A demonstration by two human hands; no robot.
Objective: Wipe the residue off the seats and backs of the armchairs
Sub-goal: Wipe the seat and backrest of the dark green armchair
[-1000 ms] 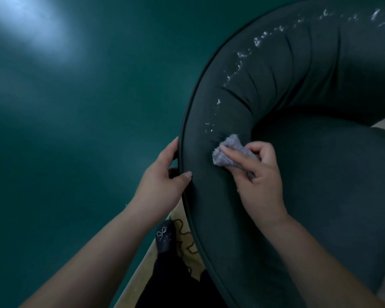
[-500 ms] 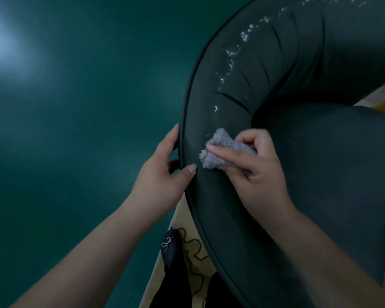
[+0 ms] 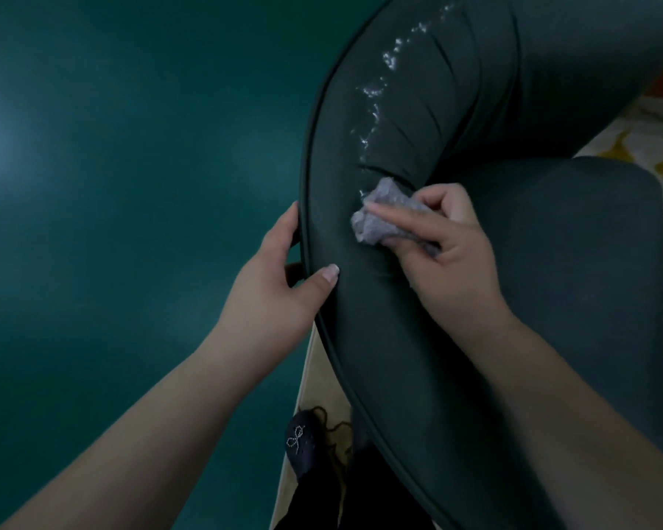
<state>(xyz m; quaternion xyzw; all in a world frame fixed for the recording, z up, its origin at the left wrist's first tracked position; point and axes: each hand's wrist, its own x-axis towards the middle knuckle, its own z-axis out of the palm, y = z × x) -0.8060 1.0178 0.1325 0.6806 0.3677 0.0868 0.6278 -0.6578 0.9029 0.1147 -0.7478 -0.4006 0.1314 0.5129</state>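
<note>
Armchair (image 3: 418,338) back — cloth (image 3: 383,219) (grey) on residue (image 3: 376,109)

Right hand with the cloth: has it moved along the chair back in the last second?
Yes. The right hand and grey cloth have crept up the chair back, away from the left hand on the rim, reaching the lowest white residue.

The left hand (image 3: 272,285) sits on the outer edge of the armchair (image 3: 379,357) back, thumb over the rim. Just to its right, the right hand (image 3: 448,254) presses a cloth (image 3: 379,219) onto the back's inner face, at the near end of the residue (image 3: 376,105) trail. The seat (image 3: 575,281) lies right of both.
</note>
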